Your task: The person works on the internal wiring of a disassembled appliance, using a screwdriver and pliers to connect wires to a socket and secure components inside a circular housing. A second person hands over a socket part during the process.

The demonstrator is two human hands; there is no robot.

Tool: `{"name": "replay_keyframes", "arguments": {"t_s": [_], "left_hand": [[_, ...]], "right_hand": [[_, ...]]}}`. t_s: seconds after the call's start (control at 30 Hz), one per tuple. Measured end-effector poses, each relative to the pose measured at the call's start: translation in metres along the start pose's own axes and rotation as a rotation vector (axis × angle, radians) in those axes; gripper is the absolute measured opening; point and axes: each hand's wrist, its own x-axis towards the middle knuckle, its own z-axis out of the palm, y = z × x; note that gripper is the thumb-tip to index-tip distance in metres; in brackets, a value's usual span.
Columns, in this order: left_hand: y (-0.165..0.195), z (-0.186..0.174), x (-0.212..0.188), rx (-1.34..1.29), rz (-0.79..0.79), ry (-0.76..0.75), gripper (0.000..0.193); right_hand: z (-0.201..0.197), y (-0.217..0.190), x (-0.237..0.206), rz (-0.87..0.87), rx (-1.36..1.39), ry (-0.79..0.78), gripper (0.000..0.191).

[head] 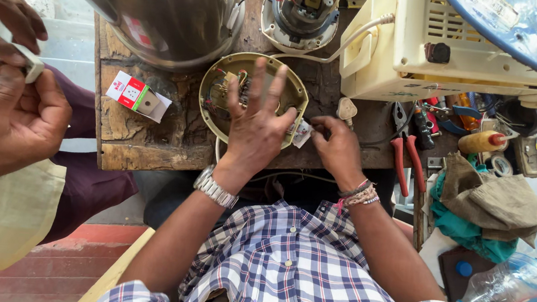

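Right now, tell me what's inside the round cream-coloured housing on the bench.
Inside the round housing are coloured wires and small electrical parts near its upper left. The left hand lies spread across the middle and right, covering whatever sits there. The right hand works just beside its rim.

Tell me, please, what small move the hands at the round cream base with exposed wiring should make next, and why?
Probably bring the right hand with its small part in toward the round cream base with exposed wiring. The left hand already lies spread over that base, steadying it on the worn wooden bench, while the right hand pinches something small, too small to identify, just beside the rim.
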Motion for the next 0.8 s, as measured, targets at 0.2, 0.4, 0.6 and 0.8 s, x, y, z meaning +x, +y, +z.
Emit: {"name": "replay_keyframes", "arguments": {"t_s": [0.2,0.4,0.6,0.8], "left_hand": [[-0.005,0.017,0.022,0.141,0.145,-0.092,0.016],[-0.008,0.025,0.019,0.142,0.148,-0.147,0.017],[-0.011,0.025,0.022,-0.042,0.085,-0.179,0.013],[-0.013,0.027,0.021,-0.046,0.104,-0.187,0.009]], "right_hand": [[-0.010,-0.028,0.000,-0.111,-0.223,0.104,0.022],[0.008,-0.028,0.013,-0.147,-0.314,0.043,0.028],[0.011,-0.021,0.011,-0.043,-0.318,-0.020,0.032],[0.013,-0.030,0.008,-0.007,-0.319,-0.013,0.029]]}}
